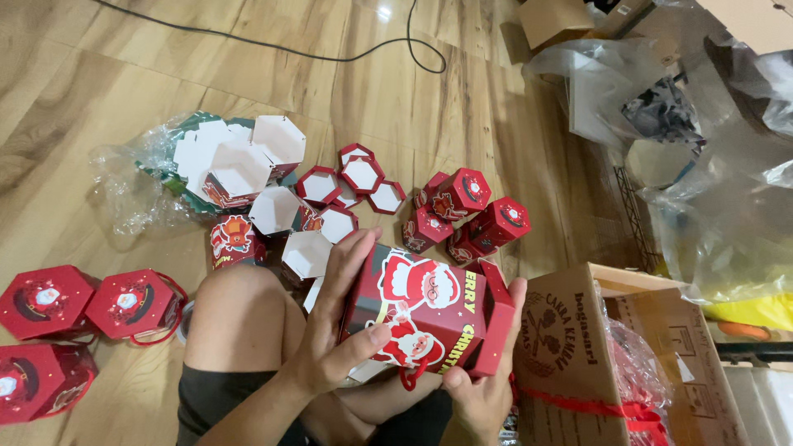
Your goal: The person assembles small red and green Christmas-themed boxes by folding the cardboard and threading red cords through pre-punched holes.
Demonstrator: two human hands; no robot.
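Both hands hold a red hexagonal cardboard gift box printed with a white-bearded figure, near the middle just above the person's bare knee: the left hand wraps its left side with the thumb pressed on the printed face, while the right hand grips its right end from below. Farther off on the wooden floor lie open white-lined hexagonal box halves and small red lids, with closed red boxes to the right. A brown cardboard carton stands just right of the hands.
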